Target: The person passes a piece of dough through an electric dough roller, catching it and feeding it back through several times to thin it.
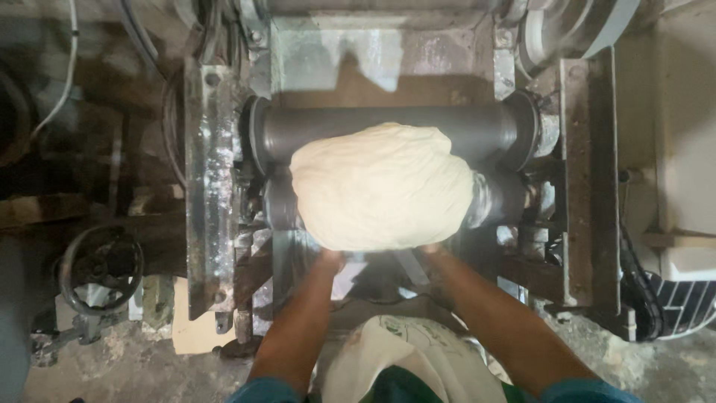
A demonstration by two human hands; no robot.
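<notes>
Head view. Large pale dough mass [382,186], creased and folded on top, sits across the two dark rollers [388,130] of a dough-rolling machine, covering the gap between the upper and lower one. Machine frame [209,186] is steel, dusted with flour.

Left hand [328,260] and right hand [434,255] both reach up from below and meet the near underside of the dough. Fingers are tucked beneath it and hidden, so how far each grip is closed cannot be told; both palms appear to bear against the mass rather than clasp it.

Judged step: feeding or steadying the dough at the rollers, the bulk not yet drawn through. Next move, as a judgement, calls for an even push from both hands, with fingertips kept well back from the nip.

Periphery: black handwheel [101,267] low left on the rough floor [112,366]; a pale apron or sack [406,358] at the person's waist.
</notes>
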